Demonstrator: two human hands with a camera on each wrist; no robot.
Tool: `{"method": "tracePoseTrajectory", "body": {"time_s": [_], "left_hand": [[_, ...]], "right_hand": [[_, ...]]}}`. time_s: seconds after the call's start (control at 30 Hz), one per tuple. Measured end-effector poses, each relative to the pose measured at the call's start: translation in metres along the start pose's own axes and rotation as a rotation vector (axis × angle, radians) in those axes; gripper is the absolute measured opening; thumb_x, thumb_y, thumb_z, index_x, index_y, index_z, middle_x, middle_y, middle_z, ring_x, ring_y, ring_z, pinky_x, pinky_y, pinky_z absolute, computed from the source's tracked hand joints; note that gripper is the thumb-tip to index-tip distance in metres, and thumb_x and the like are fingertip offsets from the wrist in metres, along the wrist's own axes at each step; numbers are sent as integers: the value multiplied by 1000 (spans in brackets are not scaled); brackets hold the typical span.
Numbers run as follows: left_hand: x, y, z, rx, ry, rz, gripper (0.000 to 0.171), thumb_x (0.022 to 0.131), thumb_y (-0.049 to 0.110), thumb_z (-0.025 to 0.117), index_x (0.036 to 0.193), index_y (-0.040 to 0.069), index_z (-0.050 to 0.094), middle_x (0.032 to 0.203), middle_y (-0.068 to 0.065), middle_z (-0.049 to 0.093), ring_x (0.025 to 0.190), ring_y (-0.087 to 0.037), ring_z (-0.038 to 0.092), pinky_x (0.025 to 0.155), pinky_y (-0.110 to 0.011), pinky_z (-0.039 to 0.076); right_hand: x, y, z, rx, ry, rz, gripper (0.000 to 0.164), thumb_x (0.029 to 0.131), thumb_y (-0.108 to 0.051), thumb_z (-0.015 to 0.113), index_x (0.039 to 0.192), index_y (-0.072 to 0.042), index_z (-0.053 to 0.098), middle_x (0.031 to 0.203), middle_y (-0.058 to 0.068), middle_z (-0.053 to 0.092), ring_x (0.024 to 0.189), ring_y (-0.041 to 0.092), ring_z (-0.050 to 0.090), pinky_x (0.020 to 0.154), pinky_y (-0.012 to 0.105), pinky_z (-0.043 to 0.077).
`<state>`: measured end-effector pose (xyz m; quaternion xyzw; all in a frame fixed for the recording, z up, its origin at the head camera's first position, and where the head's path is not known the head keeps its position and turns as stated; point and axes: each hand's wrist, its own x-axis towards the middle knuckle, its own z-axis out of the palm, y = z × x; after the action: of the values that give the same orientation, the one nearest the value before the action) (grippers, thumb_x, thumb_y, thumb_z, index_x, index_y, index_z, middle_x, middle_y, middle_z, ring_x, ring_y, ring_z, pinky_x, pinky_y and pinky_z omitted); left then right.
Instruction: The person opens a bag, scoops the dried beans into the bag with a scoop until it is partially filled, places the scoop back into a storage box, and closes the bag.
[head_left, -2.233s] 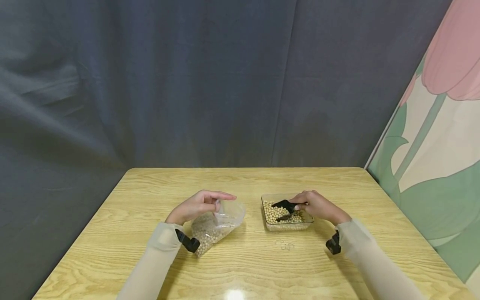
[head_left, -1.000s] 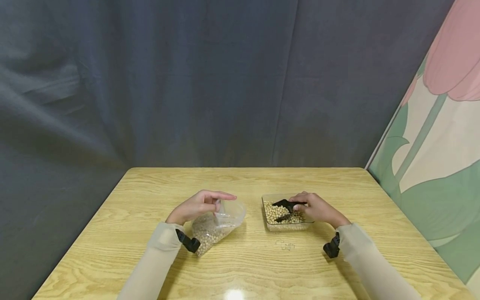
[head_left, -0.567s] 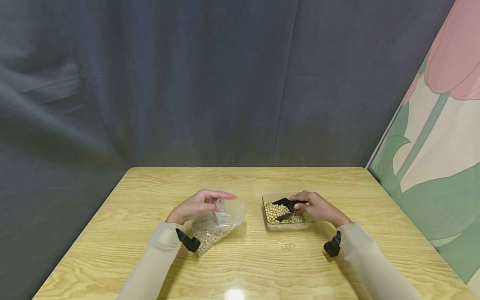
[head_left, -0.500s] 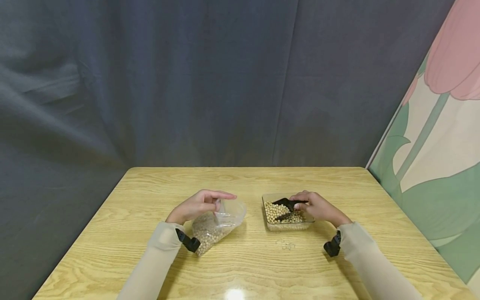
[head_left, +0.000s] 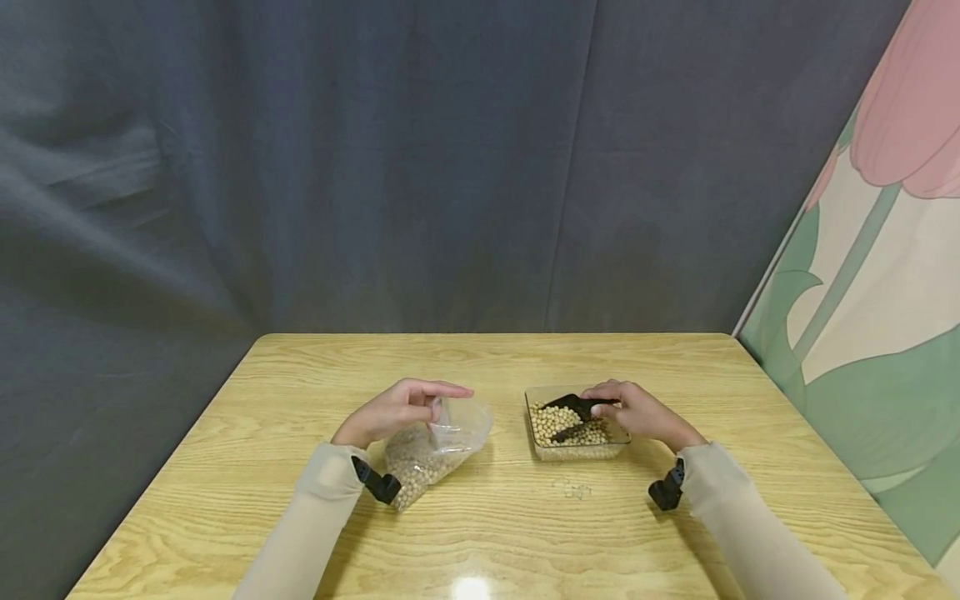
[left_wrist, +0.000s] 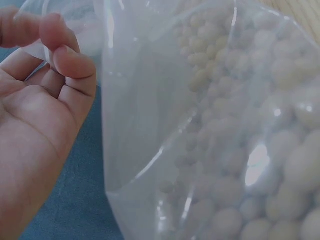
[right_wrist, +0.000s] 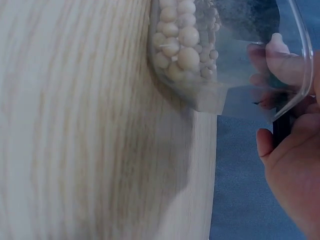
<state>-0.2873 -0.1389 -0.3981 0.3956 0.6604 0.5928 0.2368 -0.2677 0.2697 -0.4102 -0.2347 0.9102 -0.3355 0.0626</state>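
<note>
Between the bag and the tub, a strip of bare surface leaves passage front to back. The left hand overhangs the bag; the scoop and right hand obstruct the tub's opening.

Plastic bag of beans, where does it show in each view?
Head: the plastic bag is in the lower half, just left of centre.
Left wrist: it fills the centre and right.
Right wrist: not in it.
Shared landmark: the wooden tabletop, only at top right in left wrist.
</note>
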Motion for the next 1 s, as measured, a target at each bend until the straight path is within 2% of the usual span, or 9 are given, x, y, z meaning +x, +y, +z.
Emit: {"method": "tracePoseTrajectory", "body": {"time_s": [0.17,0.23,0.43,0.53,0.7,0.87,1.0], "left_hand": [[0,0,0,2,2,-1,45,95,-5,43,139,-2,48,139,-26,46,70,-10,49,68,-34,56],[-1,1,0,2,4,-5,45,95,-5,43,139,-2,49,138,-26,47,70,-10,49,68,-34,56],[-1,1,0,0,2,-14,45,95,-4,43,140,-1,48,114,-36,48,70,-11,48,68,-34,56],[-1,2,0,3,2,-15,45,95,-5,43,140,-1,48,121,-33,49,70,-12,48,68,-35,56],[-1,1,0,5,6,-24,46,95,-5,43,140,1,48,124,-31,50,70,-13,47,69,-34,55],[-1,1,0,11,9,-27,46,94,-5,43,140,1,49,144,-21,44,71,-12,48,68,-35,55],[-1,0,-1,10,5,-19,46,95,-5,42,140,0,48,139,-25,46,71,-12,48,68,-34,55]], "right_hand": [[0,1,0,4,0,0,37,96,-6,53,132,4,55,134,27,52,126,47,43,93,54,46],[0,2,0,9,0,0,37,96,-7,53,132,4,55,134,27,52,126,47,43,94,54,45],[0,3,-1,20,1,6,38,97,-9,54,132,3,55,135,27,51,126,47,44,91,52,47],[0,4,-2,19,4,11,38,97,-10,54,132,3,55,135,28,50,126,47,43,91,52,48],[-1,6,-2,20,13,14,37,97,-10,54,132,2,56,135,27,51,126,47,44,93,54,46],[-2,6,-3,35,17,5,38,96,-10,55,132,2,56,135,27,51,126,47,44,95,56,44],[-2,7,-3,49,18,-5,39,97,-13,55,132,4,55,135,27,52,126,47,44,96,57,43]]}}
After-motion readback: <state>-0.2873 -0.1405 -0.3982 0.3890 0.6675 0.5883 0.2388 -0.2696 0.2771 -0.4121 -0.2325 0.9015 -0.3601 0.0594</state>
